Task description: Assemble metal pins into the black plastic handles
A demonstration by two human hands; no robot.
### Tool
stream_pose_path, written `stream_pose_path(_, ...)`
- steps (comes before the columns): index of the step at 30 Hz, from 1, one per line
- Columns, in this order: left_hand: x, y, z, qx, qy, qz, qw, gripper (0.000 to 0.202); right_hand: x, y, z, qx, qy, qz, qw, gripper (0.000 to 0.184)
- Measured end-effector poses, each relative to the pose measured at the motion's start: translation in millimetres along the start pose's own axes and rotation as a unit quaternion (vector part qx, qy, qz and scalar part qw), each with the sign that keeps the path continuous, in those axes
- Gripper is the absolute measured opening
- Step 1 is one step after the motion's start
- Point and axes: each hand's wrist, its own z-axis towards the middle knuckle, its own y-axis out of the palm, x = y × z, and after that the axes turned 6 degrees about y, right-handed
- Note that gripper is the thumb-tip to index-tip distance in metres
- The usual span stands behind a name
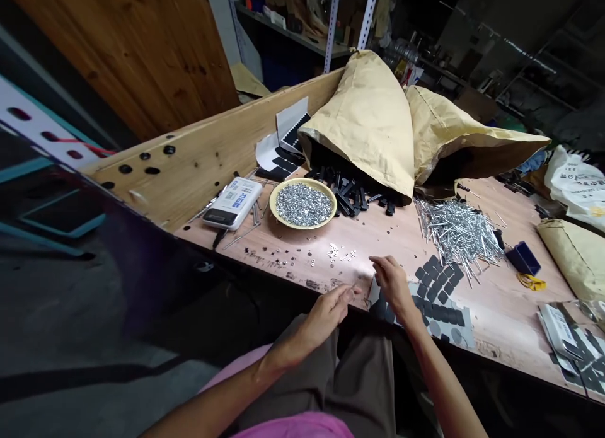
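My left hand [331, 307] is over the table's front edge, fingers curled and pressed together; what they pinch is too small to make out. Just right of it, my right hand [392, 282] hovers by a sheet of black adhesive pads [437, 293], thumb and fingers closed, with any held piece hidden. Small metal nuts [334, 252] lie scattered on the wood-grain tabletop ahead of my hands. Behind them stands a yellow bowl [280, 218] full of similar small metal parts. To the right is a heap of long thin metal pins [466, 233].
A white digital scale [235, 201] sits left of the bowl. Black plastic parts [348, 195] spill from a large paper sack [366, 123], with another sack [454, 126] beside it. At right are a dark blue box [523, 259] and yellow bands [531, 282]. A wooden board [198, 161] borders the table.
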Motion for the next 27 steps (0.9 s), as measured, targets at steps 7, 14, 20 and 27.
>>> stream_pose_path(7, -1, -14.4, 5, -0.008, -0.146, -0.168, 0.975, 0.036, -18, 27, 51, -0.062, -0.094, -0.338, 0.935, 0.026)
stream_pose_path(14, -1, -16.6, 14, 0.05, -0.176, -0.241, 0.953, 0.049, -21, 25, 54, -0.099, -0.111, -0.332, 0.931, 0.024)
stream_pose_path(20, 3, -18.3, 18, 0.078, -0.182, -0.282, 0.939, 0.045, -14, 28, 55, -0.065, -0.088, -0.236, 0.966, 0.018)
stream_pose_path(27, 7, -9.2, 19, 0.059, -0.147, -0.274, 0.949, 0.051, -10, 28, 11, 0.075, 0.002, 0.127, 0.989, 0.003)
